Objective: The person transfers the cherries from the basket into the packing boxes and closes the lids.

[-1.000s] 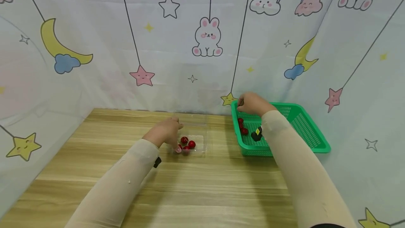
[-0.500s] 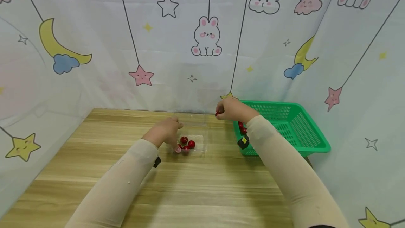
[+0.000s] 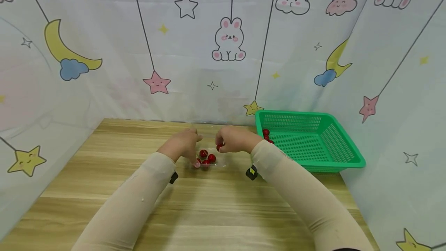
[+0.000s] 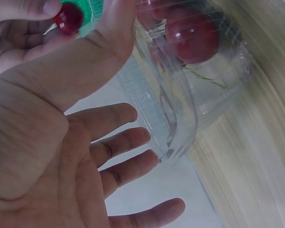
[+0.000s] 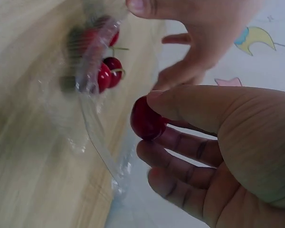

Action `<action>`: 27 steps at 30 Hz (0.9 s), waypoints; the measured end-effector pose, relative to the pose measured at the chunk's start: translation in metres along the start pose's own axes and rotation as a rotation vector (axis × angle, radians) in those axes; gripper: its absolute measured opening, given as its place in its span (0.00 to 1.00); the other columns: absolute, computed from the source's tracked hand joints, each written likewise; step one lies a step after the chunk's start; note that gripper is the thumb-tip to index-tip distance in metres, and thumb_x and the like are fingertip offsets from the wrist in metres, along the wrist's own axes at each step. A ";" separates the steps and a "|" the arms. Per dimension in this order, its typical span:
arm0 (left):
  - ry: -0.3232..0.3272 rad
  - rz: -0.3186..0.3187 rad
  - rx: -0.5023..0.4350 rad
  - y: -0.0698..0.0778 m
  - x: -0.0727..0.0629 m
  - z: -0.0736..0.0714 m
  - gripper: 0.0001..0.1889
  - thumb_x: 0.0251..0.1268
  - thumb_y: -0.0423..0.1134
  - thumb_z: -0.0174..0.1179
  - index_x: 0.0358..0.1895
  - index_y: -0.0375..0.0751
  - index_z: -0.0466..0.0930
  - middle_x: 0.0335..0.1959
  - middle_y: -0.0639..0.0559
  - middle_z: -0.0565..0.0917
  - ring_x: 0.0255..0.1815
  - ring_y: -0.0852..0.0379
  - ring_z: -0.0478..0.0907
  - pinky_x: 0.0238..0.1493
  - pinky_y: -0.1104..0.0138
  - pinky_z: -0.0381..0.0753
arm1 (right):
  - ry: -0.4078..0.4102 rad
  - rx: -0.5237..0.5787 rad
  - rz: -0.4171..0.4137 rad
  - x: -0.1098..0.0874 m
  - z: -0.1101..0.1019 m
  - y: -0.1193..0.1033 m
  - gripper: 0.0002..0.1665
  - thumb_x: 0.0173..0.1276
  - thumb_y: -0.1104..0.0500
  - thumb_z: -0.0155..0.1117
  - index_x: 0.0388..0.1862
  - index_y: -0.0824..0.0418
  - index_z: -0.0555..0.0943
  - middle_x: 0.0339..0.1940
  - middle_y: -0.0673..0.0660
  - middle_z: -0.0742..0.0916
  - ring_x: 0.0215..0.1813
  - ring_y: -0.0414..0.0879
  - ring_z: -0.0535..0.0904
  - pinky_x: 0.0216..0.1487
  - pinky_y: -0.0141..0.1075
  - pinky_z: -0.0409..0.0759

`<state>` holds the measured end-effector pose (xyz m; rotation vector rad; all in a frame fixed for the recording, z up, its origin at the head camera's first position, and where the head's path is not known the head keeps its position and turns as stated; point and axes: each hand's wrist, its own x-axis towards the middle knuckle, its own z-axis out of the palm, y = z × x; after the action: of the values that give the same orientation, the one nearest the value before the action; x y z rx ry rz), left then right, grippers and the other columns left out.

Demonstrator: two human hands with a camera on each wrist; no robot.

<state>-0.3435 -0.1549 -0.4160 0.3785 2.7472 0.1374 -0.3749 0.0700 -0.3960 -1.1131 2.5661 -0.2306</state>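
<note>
In the head view my right hand (image 3: 237, 139) pinches a red cherry (image 3: 220, 147) between thumb and fingers, just above the right side of a clear plastic box (image 3: 221, 163). The right wrist view shows this held cherry (image 5: 147, 118) up close. Several cherries (image 3: 211, 158), some with stems, lie in the box. My left hand (image 3: 182, 145) is at the box's left side, its thumb at the near left corner. In the left wrist view the fingers (image 4: 128, 142) of that hand spread loosely beside the clear wall, holding nothing between them.
A green perforated basket (image 3: 310, 164) stands at the right, with several cherries (image 3: 266, 132) along its left wall. The wooden table (image 3: 209, 212) meets a patterned cloth (image 3: 195, 65) at the back. Cloth also hangs at both sides.
My right hand has moved left from over the basket to the plastic box, carrying the cherry. The left hand has stayed in place. Cherries remain along the basket's left wall.
</note>
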 end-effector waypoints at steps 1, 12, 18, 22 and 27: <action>0.000 0.000 0.002 0.000 0.000 0.000 0.61 0.54 0.57 0.91 0.91 0.47 0.67 0.91 0.38 0.64 0.91 0.32 0.62 0.84 0.38 0.76 | -0.011 -0.003 -0.011 0.002 0.003 -0.002 0.06 0.81 0.58 0.76 0.51 0.58 0.94 0.50 0.53 0.95 0.51 0.47 0.91 0.59 0.45 0.93; 0.001 0.004 -0.003 -0.001 0.001 0.001 0.62 0.54 0.58 0.91 0.91 0.47 0.67 0.92 0.38 0.62 0.92 0.32 0.60 0.85 0.38 0.75 | -0.056 -0.034 -0.067 0.017 0.024 -0.012 0.06 0.73 0.60 0.83 0.47 0.55 0.95 0.43 0.48 0.94 0.44 0.40 0.88 0.54 0.40 0.91; 0.011 0.002 -0.033 -0.001 0.001 0.003 0.61 0.53 0.55 0.92 0.90 0.46 0.69 0.91 0.37 0.64 0.92 0.33 0.61 0.84 0.39 0.77 | -0.068 -0.003 -0.084 0.025 0.030 -0.011 0.04 0.72 0.64 0.81 0.40 0.55 0.94 0.36 0.48 0.93 0.36 0.37 0.81 0.44 0.35 0.86; 0.014 -0.004 -0.029 0.001 -0.001 0.002 0.61 0.52 0.55 0.92 0.89 0.46 0.69 0.91 0.37 0.64 0.92 0.33 0.62 0.83 0.39 0.77 | -0.066 -0.007 -0.085 0.027 0.031 -0.011 0.04 0.74 0.64 0.79 0.42 0.55 0.94 0.38 0.48 0.94 0.39 0.38 0.86 0.47 0.36 0.89; 0.019 -0.006 -0.033 0.000 -0.002 0.001 0.61 0.52 0.55 0.92 0.90 0.47 0.69 0.91 0.38 0.64 0.91 0.33 0.64 0.82 0.38 0.79 | -0.068 0.063 -0.087 0.025 0.026 -0.008 0.05 0.78 0.63 0.77 0.49 0.60 0.95 0.45 0.51 0.95 0.47 0.43 0.90 0.55 0.41 0.92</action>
<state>-0.3410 -0.1554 -0.4157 0.3613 2.7614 0.1852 -0.3758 0.0456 -0.4237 -1.1901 2.4372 -0.2875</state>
